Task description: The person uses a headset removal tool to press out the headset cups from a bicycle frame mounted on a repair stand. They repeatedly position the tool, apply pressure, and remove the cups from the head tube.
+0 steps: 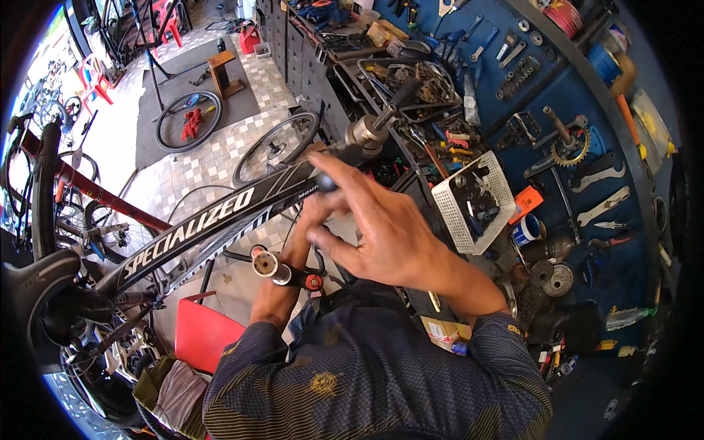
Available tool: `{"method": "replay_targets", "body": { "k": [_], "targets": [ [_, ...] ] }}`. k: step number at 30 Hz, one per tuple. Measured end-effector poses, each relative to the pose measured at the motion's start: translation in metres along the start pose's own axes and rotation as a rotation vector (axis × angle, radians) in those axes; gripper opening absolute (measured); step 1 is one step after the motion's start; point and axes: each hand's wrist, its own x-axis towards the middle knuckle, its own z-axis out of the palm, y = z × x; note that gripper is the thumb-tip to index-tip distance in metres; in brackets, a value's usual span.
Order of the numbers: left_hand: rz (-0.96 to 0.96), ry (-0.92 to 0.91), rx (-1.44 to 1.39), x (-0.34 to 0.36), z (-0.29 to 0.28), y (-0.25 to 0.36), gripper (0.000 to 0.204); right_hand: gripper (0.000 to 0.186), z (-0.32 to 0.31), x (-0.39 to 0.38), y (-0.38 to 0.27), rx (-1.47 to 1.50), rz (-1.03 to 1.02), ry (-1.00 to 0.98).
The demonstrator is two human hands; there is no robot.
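Note:
A black bicycle frame (191,227) with white lettering slants across in front of me, from the lower left up toward a metal clamp (367,136). My right hand (389,235) is raised over the frame's upper end, its thumb and forefinger spread apart. Behind it, my left hand (317,209) reaches up beside the frame's tubes; its fingers are mostly hidden by the right hand. A small dark rounded part (323,182) shows between the hands, only partly visible. Below my left hand is an open metal tube end (265,264), near a small red round part (314,282).
To the right, a white plastic basket (477,202) of small parts stands by a tool-covered blue board (557,88). A black tray (411,84) holds loose parts. A red chair (209,334) is at lower left. Wheels (189,121) lie on the floor ahead.

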Motion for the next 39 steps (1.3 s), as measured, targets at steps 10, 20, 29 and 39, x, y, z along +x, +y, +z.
{"method": "replay_targets", "body": {
  "k": [10,20,29,39],
  "targets": [
    [-0.061,-0.009,-0.097,-0.001,-0.001,-0.015,0.046,0.033,-0.109,0.067,0.165,-0.703,-0.244,0.211],
    [0.445,-0.161,0.691,-0.002,-0.005,-0.037,0.025,0.026,-0.078,0.079,0.205,-0.778,0.194,-0.075],
    [-0.005,-0.078,0.083,0.009,-0.006,-0.015,0.037,0.049,-0.03,-0.03,0.035,-0.482,0.388,0.076],
    [0.112,0.073,0.007,0.013,-0.006,-0.007,0.052,0.054,-0.011,0.016,0.026,0.067,0.022,0.027]
  ]
}}
